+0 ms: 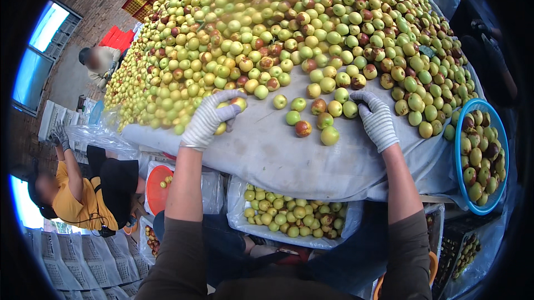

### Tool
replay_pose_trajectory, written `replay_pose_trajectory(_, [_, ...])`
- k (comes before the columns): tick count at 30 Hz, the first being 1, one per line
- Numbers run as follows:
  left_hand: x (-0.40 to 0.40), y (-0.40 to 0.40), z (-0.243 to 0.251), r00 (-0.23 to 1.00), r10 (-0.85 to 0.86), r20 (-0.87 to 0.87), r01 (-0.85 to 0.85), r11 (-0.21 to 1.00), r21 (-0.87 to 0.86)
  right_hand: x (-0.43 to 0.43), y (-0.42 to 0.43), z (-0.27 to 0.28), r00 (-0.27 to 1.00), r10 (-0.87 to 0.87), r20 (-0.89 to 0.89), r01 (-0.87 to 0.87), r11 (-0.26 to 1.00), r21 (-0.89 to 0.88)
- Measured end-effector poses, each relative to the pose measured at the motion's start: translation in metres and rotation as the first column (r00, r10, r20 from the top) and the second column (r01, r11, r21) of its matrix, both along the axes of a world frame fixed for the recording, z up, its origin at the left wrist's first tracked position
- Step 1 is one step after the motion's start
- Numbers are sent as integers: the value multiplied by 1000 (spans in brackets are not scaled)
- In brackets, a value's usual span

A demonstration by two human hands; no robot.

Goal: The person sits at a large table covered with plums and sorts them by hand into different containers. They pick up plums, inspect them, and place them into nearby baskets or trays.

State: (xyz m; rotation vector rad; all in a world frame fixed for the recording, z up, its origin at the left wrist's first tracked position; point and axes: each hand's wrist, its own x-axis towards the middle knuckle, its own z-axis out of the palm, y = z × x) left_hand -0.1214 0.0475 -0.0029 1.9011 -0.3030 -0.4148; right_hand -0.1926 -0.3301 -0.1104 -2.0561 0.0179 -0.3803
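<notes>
My left hand (210,118), in a striped grey-white glove, curls around a few green and reddish jujubes at the left edge of the heap. Across the cloth, my right hand (374,116), gloved alike, rests with curved fingers beside a green jujube (350,109); whether it grips anything I cannot tell. Several loose jujubes (326,121) lie on the grey cloth (267,150) between my hands. Behind them rises a large heap of green, yellow and brown-red jujubes (308,29).
A lined crate of jujubes (292,216) stands below the cloth's front edge. At the right is a blue basket (462,175) of jujubes; an orange-red basin (155,189) sits lower left. One person in yellow (79,200) is at left, another person (102,64) beyond.
</notes>
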Motion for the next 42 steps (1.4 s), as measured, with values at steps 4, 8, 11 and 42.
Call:
replay_pose_trajectory(4, [-78, 122, -23, 905, 395, -156, -360, 909, 212, 0, 1, -1, 1000, -26, 9, 26, 999, -19])
replay_pose_trajectory(8, [-117, 221, -87, 862, 501, -83, -405, 776, 483, -1, 2, -2, 999, -25, 31, 27, 997, -77])
replay_pose_trajectory(11, [-131, 260, -127, 851, 522, -62, -253, 511, 822, -3, 2, -2, 1000, -28, 5, 28, 991, -129])
replay_pose_trajectory(42, [95, -215, -55, 514, -663, 544, 83, 670, 738, 3, 0, 0, 997, -44, -62, 41, 998, -51])
